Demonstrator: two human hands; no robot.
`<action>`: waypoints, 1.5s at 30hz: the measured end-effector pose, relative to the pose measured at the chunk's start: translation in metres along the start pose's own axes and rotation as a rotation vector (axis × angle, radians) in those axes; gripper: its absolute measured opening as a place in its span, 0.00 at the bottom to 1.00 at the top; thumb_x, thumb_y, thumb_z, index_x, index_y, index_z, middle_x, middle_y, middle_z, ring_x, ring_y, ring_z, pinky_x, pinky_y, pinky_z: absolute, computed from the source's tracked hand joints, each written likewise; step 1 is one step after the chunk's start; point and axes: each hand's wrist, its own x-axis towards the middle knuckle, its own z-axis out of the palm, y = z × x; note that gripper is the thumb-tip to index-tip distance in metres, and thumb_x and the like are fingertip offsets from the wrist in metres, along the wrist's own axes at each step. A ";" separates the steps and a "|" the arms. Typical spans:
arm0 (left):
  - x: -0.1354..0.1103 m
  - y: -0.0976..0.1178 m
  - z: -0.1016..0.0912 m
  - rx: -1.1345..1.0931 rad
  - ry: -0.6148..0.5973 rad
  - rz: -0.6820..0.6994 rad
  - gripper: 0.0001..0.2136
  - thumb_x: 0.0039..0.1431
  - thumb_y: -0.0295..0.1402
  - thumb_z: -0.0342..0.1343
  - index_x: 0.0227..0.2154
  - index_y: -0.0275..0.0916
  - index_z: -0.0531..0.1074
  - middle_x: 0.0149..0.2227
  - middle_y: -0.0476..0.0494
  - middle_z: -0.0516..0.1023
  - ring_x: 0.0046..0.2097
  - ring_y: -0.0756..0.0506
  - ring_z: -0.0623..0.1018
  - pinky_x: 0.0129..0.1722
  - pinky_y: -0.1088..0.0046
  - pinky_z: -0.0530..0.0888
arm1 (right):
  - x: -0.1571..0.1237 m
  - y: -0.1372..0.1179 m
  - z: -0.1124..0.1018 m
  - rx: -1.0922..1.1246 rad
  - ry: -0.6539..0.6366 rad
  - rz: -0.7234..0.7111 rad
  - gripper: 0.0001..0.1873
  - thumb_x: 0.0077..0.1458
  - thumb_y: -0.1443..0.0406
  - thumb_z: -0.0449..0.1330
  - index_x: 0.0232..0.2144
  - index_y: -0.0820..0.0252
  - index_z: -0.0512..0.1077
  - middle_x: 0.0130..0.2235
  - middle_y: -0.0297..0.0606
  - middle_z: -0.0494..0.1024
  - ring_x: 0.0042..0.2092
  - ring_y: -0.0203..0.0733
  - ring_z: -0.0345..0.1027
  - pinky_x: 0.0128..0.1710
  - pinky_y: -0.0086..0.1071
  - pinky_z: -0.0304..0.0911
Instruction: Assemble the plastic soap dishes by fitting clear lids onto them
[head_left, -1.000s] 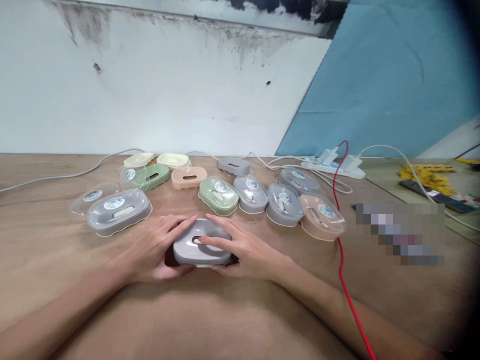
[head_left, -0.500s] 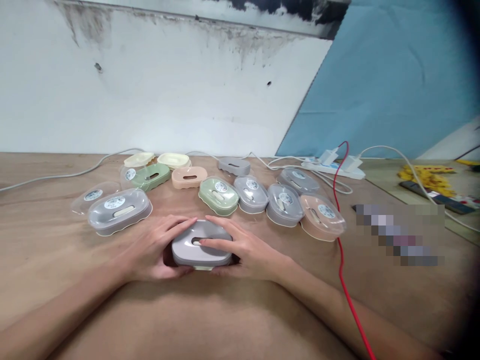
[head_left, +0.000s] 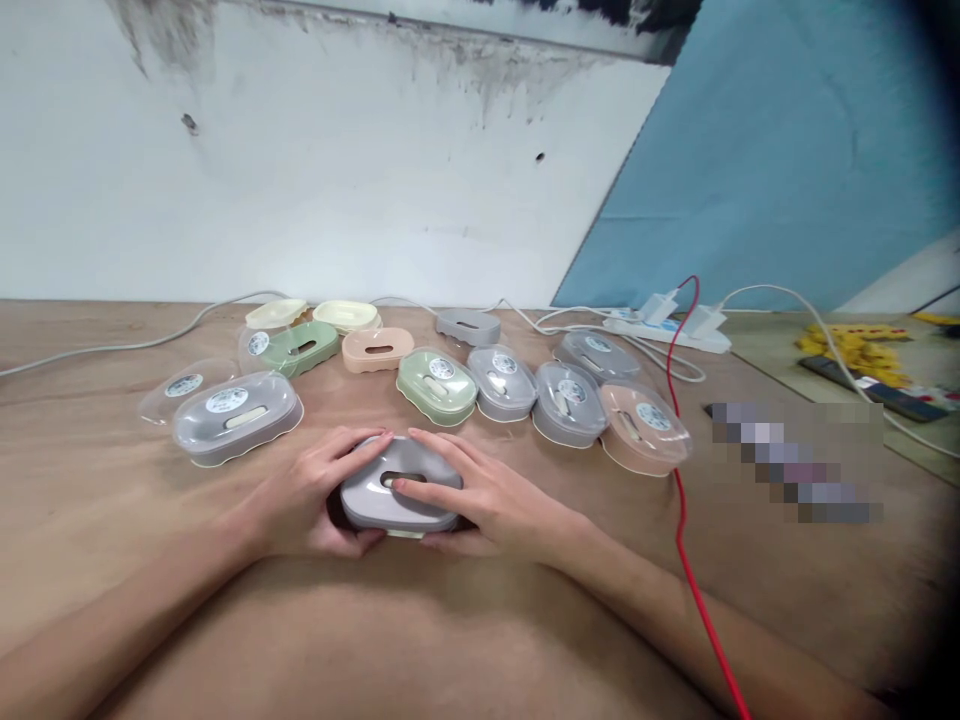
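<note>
A grey oval soap-box part [head_left: 375, 497] with a slot in its top lies on the wooden table [head_left: 465, 640] in front of me. My left hand [head_left: 307, 495] wraps round its left end, thumb under the near edge. My right hand [head_left: 480, 495] grips its right end, with the forefinger tip at the slot. Behind it stands a row of similar boxes: a grey one with a clear lid [head_left: 236, 418], a green one [head_left: 436, 385], two grey ones [head_left: 501, 382] [head_left: 568, 402] and a peach one [head_left: 643, 428].
More box parts lie at the back: green [head_left: 300, 347], peach [head_left: 377, 349], cream [head_left: 346, 315], grey [head_left: 468, 326]. A red cable [head_left: 686, 540] runs down the right side. A white power strip [head_left: 667, 330] with plugs and white cables sits at back right. A wall rises behind.
The view has shifted slightly; both hands stay on the grey box part, which has barely moved.
</note>
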 end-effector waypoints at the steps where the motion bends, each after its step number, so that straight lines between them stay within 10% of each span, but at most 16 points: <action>1: 0.000 0.000 0.001 0.005 0.004 -0.003 0.48 0.50 0.36 0.69 0.73 0.46 0.53 0.68 0.30 0.65 0.64 0.29 0.73 0.59 0.50 0.78 | 0.000 0.000 0.000 -0.006 -0.010 0.005 0.29 0.68 0.55 0.62 0.68 0.52 0.65 0.76 0.54 0.48 0.74 0.60 0.49 0.67 0.57 0.60; 13: -0.004 -0.012 -0.007 0.083 -0.059 0.088 0.44 0.59 0.44 0.66 0.74 0.45 0.52 0.67 0.29 0.69 0.62 0.29 0.76 0.58 0.51 0.79 | -0.001 -0.010 -0.001 0.015 -0.147 0.120 0.34 0.70 0.56 0.59 0.73 0.44 0.55 0.78 0.50 0.40 0.75 0.62 0.46 0.67 0.60 0.59; 20: 0.006 -0.007 -0.018 0.039 -0.044 0.076 0.36 0.61 0.46 0.66 0.69 0.44 0.62 0.59 0.33 0.77 0.58 0.32 0.77 0.53 0.52 0.79 | -0.002 -0.004 -0.001 0.142 -0.095 0.201 0.53 0.65 0.55 0.65 0.77 0.54 0.35 0.77 0.58 0.43 0.77 0.58 0.43 0.70 0.56 0.56; 27: 0.002 -0.015 -0.019 0.110 0.000 0.039 0.36 0.63 0.51 0.62 0.70 0.44 0.61 0.62 0.35 0.76 0.62 0.30 0.71 0.59 0.49 0.74 | 0.000 0.001 -0.004 0.103 0.028 0.226 0.48 0.59 0.57 0.69 0.73 0.52 0.50 0.72 0.55 0.58 0.72 0.59 0.55 0.67 0.56 0.60; 36: -0.001 -0.034 -0.047 0.472 0.246 -0.319 0.14 0.71 0.46 0.52 0.45 0.44 0.77 0.52 0.39 0.81 0.55 0.31 0.75 0.55 0.48 0.70 | 0.001 0.003 -0.004 0.092 0.010 0.253 0.45 0.62 0.57 0.67 0.73 0.51 0.50 0.73 0.55 0.57 0.73 0.60 0.53 0.68 0.60 0.57; 42: 0.014 -0.068 -0.074 0.413 0.166 -0.728 0.29 0.70 0.56 0.49 0.61 0.39 0.68 0.60 0.28 0.72 0.60 0.22 0.71 0.55 0.38 0.68 | 0.004 0.001 -0.001 0.076 0.009 0.256 0.45 0.63 0.54 0.66 0.73 0.54 0.50 0.72 0.57 0.58 0.73 0.60 0.53 0.69 0.61 0.56; 45: 0.032 -0.094 -0.089 0.409 0.126 -0.680 0.35 0.74 0.55 0.43 0.66 0.26 0.56 0.62 0.15 0.66 0.63 0.17 0.66 0.55 0.30 0.61 | 0.005 -0.002 0.001 0.063 0.012 0.260 0.45 0.63 0.53 0.66 0.72 0.56 0.51 0.72 0.59 0.58 0.72 0.61 0.54 0.68 0.61 0.56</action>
